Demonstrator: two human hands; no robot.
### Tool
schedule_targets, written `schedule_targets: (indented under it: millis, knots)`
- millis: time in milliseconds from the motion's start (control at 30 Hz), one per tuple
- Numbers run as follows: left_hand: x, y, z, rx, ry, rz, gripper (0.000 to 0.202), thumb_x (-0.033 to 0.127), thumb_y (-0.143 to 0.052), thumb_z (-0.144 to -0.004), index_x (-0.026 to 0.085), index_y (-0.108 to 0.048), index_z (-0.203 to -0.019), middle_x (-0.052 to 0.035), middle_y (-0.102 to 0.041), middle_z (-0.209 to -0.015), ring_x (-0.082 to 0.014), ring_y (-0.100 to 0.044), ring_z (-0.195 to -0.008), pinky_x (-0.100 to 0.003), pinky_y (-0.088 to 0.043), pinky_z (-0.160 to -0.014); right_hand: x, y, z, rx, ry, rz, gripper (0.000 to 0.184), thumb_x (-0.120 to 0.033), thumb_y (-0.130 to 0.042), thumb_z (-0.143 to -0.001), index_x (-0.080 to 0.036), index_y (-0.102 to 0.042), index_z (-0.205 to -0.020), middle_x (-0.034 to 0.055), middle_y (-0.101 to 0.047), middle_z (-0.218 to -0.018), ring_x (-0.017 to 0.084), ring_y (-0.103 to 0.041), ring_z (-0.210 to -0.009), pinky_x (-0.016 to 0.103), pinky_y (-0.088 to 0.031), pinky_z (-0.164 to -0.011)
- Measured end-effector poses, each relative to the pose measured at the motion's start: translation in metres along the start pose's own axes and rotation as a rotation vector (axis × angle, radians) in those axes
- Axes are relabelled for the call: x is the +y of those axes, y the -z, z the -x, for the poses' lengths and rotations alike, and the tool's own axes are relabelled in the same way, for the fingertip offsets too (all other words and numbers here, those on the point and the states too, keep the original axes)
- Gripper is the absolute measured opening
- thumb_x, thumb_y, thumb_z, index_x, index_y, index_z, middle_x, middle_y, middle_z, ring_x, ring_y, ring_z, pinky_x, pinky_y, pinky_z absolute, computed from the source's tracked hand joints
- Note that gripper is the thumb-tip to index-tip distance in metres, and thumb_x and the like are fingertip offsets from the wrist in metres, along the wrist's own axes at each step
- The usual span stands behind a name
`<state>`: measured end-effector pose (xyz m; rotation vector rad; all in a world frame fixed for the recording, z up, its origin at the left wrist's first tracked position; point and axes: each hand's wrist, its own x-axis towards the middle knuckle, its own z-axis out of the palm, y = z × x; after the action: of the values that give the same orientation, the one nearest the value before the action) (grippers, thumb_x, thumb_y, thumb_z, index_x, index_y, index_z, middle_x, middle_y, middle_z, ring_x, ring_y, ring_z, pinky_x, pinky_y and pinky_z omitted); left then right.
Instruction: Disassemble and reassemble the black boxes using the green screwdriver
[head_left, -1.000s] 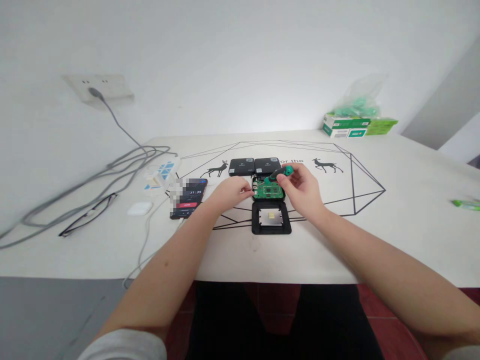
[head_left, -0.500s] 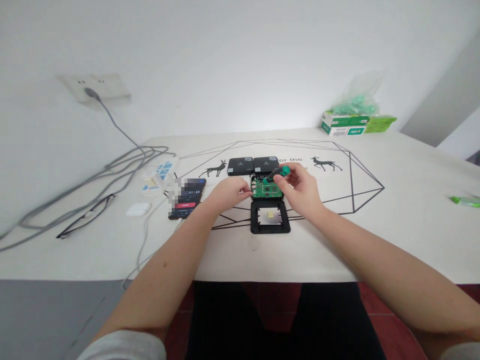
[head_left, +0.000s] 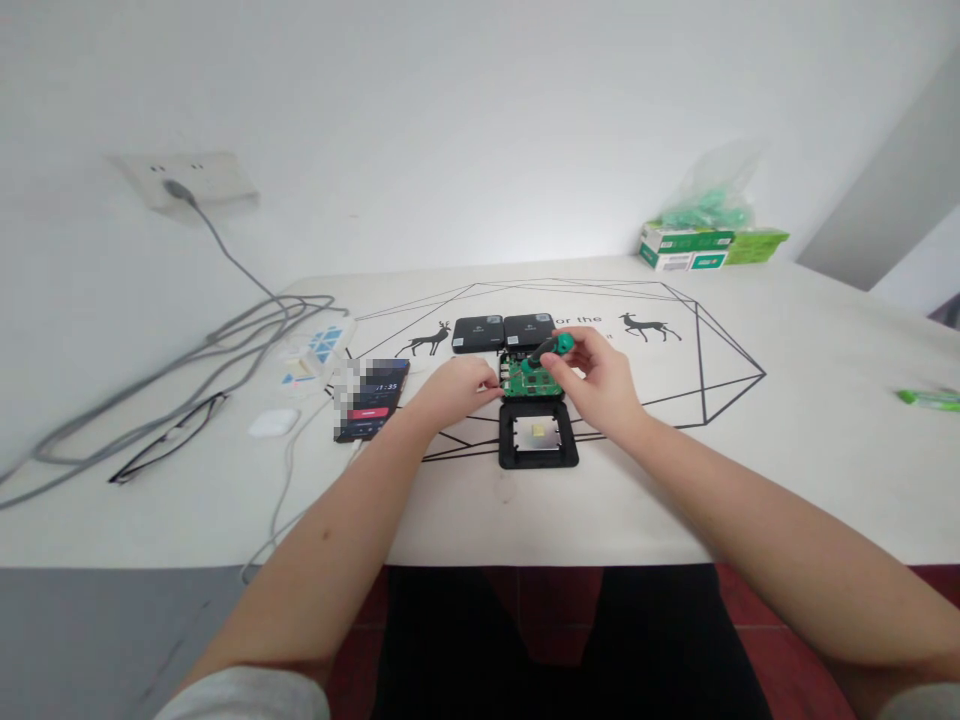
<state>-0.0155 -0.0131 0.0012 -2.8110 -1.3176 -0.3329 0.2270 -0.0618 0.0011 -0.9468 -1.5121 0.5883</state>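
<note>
A screwdriver point(head_left: 553, 350) with a green and black handle is gripped in my right hand point(head_left: 596, 375), tilted over a green circuit board point(head_left: 536, 384). Its tip points down toward the board's left part; whether it sits in a screw is too small to tell. The board lies in the open black housing of a small set-top box. My left hand point(head_left: 466, 388) has its fingers closed at the housing's left edge, holding it. Just in front lies the black cover point(head_left: 508, 458), inner side up, with a silver metal plate point(head_left: 529, 440) and a pale yellow square pad.
Two closed black boxes point(head_left: 478, 334) stand side by side behind the board. To the left are a phone point(head_left: 375, 402), a white case point(head_left: 274, 423), glasses point(head_left: 169, 440), a power strip point(head_left: 326, 345) and looped grey cable point(head_left: 180, 358). Green-and-white cartons point(head_left: 686, 243) stand back right.
The view shifts slightly. My right hand and the screwdriver stay over the board, with the handle turned a little. My left hand keeps its place at the housing's edge.
</note>
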Motion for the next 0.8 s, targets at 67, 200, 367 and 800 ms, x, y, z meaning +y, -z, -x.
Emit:
schedule_targets:
  millis: [67,200,367,800]
  knots:
    - [0.002,0.001,0.001,-0.006,-0.020,0.001,0.019,0.031,-0.069,-0.099,0.019,-0.078,-0.087,-0.0063,-0.076,-0.088,-0.0233,-0.068,-0.090,-0.033,-0.048,-0.083,-0.001,0.002,0.000,-0.019,0.031,0.017,0.041,-0.053,-0.074,-0.089,-0.025,-0.068,-0.117,0.0054,-0.080,-0.103,0.022,-0.075,-0.086,0.044,-0.065,-0.085]
    - [0.009,0.004,0.002,-0.017,-0.047,0.085,0.019,0.032,-0.072,-0.097,0.019,-0.075,-0.082,-0.0051,-0.074,-0.086,-0.0222,-0.068,-0.087,-0.032,-0.048,-0.081,-0.006,0.005,0.001,-0.089,0.071,-0.005,0.049,-0.050,-0.069,-0.094,-0.027,-0.063,-0.138,0.0094,-0.077,-0.128,0.025,-0.077,-0.101,0.048,-0.065,-0.097]
    - [0.017,0.009,0.003,-0.037,-0.025,0.380,0.017,0.032,-0.077,-0.090,0.019,-0.073,-0.080,-0.0008,-0.072,-0.082,-0.0175,-0.065,-0.077,-0.028,-0.046,-0.073,-0.008,0.001,0.006,-0.148,0.083,-0.120,0.072,-0.043,-0.066,-0.098,-0.034,-0.035,-0.162,0.0100,-0.072,-0.141,0.027,-0.076,-0.117,0.050,-0.061,-0.109]
    - [0.021,0.004,0.007,-0.179,-0.054,0.531,0.007,0.021,-0.072,-0.089,0.018,-0.078,-0.089,-0.0026,-0.076,-0.085,-0.0175,-0.065,-0.077,-0.028,-0.050,-0.074,-0.029,-0.021,-0.029,-0.336,0.380,0.183,0.048,-0.025,-0.065,-0.094,-0.030,-0.059,-0.141,0.0080,-0.071,-0.126,0.023,-0.070,-0.095,0.045,-0.066,-0.090]
